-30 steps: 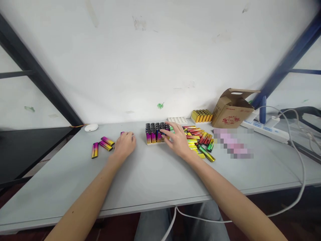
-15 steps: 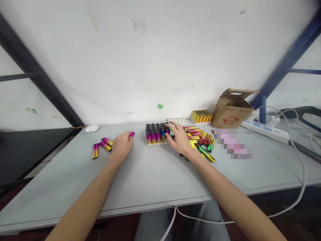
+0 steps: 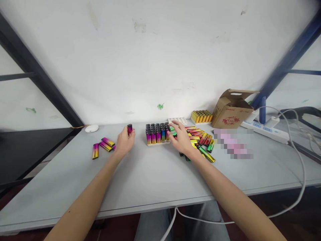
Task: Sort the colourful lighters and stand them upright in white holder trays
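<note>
Apparently for control, the left hand (image 3: 125, 141) grips one purple lighter (image 3: 129, 130) upright, left of a white rack (image 3: 153, 144) of standing lighters (image 3: 158, 134) that the right hand (image 3: 182, 139), its grip unclear to me, perhaps steadies.

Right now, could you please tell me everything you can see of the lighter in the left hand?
The lighter is slim, with a black top and a shiny body, purple where it shows; the material looks like plastic with a metallic finish. It stands roughly upright, top end up, gripped by the left hand, to the left of the white tray. Its lower part is hidden, so whether it touches the table cannot be told.
</note>
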Action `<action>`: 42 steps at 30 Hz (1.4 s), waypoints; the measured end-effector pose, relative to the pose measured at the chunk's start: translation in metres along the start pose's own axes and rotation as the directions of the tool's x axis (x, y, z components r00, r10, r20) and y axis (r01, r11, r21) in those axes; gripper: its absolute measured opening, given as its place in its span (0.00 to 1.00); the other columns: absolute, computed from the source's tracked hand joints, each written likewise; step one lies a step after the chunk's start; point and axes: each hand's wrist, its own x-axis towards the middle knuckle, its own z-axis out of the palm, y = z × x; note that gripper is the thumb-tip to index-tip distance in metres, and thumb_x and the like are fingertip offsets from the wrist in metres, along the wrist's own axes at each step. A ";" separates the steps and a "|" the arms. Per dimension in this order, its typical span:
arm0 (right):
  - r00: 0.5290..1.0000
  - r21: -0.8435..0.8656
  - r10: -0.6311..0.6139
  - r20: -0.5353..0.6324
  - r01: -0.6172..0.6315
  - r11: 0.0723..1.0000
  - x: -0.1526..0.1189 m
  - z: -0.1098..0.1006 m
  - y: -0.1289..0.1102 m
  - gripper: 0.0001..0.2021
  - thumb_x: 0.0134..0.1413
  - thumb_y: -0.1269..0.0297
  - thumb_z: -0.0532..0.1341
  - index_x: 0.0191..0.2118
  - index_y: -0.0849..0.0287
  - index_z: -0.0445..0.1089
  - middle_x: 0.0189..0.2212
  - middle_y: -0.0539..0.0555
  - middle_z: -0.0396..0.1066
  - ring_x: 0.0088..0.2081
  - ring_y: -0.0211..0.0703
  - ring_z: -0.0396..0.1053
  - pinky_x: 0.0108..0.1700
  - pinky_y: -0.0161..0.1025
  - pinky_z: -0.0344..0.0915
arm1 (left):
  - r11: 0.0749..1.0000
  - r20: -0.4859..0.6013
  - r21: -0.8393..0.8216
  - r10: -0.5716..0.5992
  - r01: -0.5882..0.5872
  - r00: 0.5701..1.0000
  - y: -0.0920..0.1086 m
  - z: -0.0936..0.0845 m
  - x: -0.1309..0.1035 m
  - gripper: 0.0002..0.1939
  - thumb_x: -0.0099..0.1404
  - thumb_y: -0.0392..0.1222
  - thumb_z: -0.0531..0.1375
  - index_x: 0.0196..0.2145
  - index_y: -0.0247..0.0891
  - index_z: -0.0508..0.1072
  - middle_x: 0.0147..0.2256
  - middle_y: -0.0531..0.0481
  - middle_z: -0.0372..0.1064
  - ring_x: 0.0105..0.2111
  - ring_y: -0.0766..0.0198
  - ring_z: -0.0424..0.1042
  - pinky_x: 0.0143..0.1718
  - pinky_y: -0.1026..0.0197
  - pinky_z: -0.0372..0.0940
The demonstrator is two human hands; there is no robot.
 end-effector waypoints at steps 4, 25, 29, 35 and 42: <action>1.000 0.002 -0.004 -0.005 0.004 1.000 0.000 0.000 0.001 0.16 0.61 0.60 0.54 0.52 0.56 0.67 0.58 0.62 0.61 0.59 0.54 0.59 0.61 0.54 0.58 | 0.905 0.138 -0.415 -0.042 0.096 0.990 0.010 0.001 -0.004 0.10 0.62 0.47 0.56 0.40 0.42 0.63 0.29 0.56 0.63 0.22 0.68 0.66 0.26 0.63 0.64; 0.954 0.395 -0.239 0.183 0.151 0.906 -0.010 -0.009 -0.046 0.25 0.64 0.50 0.51 0.62 0.55 0.60 0.64 0.59 0.55 0.64 0.51 0.53 0.64 0.52 0.53 | 0.527 0.615 -0.747 0.316 0.406 0.722 0.056 0.012 -0.044 0.15 0.65 0.51 0.60 0.38 0.35 0.70 0.27 0.51 0.69 0.26 0.65 0.70 0.28 0.61 0.67; 0.943 0.559 -0.192 0.272 0.007 0.829 -0.015 -0.002 -0.053 0.20 0.65 0.53 0.51 0.58 0.56 0.64 0.61 0.60 0.60 0.62 0.48 0.58 0.63 0.49 0.55 | 0.600 0.692 -0.674 0.310 0.431 0.652 0.055 0.028 -0.051 0.19 0.64 0.53 0.61 0.33 0.31 0.73 0.26 0.46 0.72 0.27 0.64 0.72 0.33 0.60 0.68; 0.967 0.837 0.128 0.219 -0.254 0.484 -0.003 -0.006 -0.056 0.17 0.65 0.49 0.49 0.44 0.54 0.69 0.37 0.53 0.71 0.45 0.42 0.69 0.52 0.43 0.65 | 0.575 0.757 -0.626 0.287 0.527 0.587 0.053 0.022 -0.046 0.27 0.66 0.60 0.54 0.43 0.31 0.75 0.40 0.37 0.76 0.42 0.53 0.75 0.46 0.51 0.67; 0.823 0.861 0.252 0.509 -0.482 -0.164 0.017 -0.031 -0.037 0.17 0.59 0.43 0.54 0.40 0.52 0.65 0.18 0.42 0.47 0.17 0.33 0.47 0.17 0.28 0.47 | 0.587 0.731 -0.641 0.269 0.495 0.627 0.049 0.012 -0.039 0.25 0.69 0.57 0.49 0.46 0.34 0.74 0.44 0.37 0.73 0.45 0.53 0.72 0.50 0.49 0.65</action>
